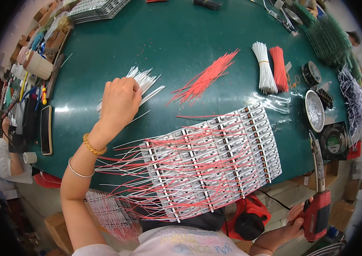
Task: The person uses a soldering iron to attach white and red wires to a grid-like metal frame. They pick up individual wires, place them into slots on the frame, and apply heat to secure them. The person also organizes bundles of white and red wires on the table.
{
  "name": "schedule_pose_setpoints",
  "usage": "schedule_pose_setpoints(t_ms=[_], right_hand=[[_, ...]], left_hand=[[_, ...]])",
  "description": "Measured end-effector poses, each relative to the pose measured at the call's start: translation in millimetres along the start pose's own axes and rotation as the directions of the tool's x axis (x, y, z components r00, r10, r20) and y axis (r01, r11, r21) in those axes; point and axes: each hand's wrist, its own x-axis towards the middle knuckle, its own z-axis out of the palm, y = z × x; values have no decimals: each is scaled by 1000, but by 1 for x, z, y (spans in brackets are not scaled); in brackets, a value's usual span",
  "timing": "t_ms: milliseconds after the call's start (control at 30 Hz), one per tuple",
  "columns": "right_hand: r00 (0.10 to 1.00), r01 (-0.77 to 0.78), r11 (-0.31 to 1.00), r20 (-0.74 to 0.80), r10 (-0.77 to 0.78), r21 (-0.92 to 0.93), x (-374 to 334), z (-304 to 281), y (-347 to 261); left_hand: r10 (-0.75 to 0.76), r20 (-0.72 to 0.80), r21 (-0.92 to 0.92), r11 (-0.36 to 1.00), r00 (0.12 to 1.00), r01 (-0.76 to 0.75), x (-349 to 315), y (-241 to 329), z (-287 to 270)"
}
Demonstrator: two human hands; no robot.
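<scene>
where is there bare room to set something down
Widest: the green tabletop beyond the loose red wires, left of the bundled white wires. A smaller patch lies between the phone and the left hand. Crowded: around the silvery dish at right and by the cup at left.

on the table [168, 42], phone [46, 130] left, dish [315, 112] right, wire piles [206, 79] between, panel [219, 158] before them

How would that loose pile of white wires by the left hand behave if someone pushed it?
The white wires would probably scatter, since no band shows around them, unlike the white bundle at the right. Each strand looks thin, so likely very light. They seem fairly stiff, as most lie nearly straight.
</scene>
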Motion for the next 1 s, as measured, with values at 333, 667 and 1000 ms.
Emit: schedule_pose_setpoints(t_ms=[333, 667, 1000], right_hand=[[996, 44, 985, 66, -56, 168, 9, 35, -14], [987, -3, 951, 152, -46, 308, -15, 58, -22], [969, -53, 930, 245, -41, 363, -15, 69, -15]], left_hand=[[-183, -22, -409, 899, 983, 158, 12, 11, -18], [-86, 85, -512, 851, 993, 118, 26, 58, -19], [-52, -52, -63, 997, 997, 49, -11, 2, -8]])
